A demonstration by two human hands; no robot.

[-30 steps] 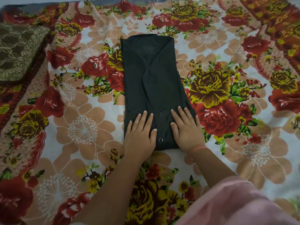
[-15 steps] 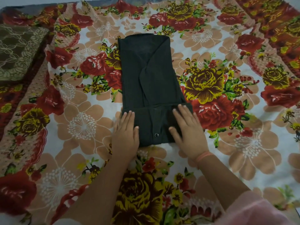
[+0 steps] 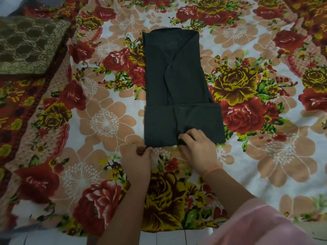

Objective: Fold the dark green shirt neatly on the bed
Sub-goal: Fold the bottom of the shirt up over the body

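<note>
Now my left hand [image 3: 137,157] and right hand [image 3: 198,149] are pinching the near edge of the dark green shirt [image 3: 177,85] to lift the next fold.

A floral sheet [image 3: 106,122] fills your view: red and yellow roses and peach blooms on white, with green leaves. Along its nine o'clock side runs a dark red border [image 3: 16,110] printed with small yellow flowers. At ten o'clock you have a brown pillow [image 3: 30,45] with a pale net-like pattern and a leafy trim, lying on that border, well apart from the middle. At six o'clock the sheet's edge ends, and a strip of pale floor tiles [image 3: 169,237] with dark joints shows below it.
</note>
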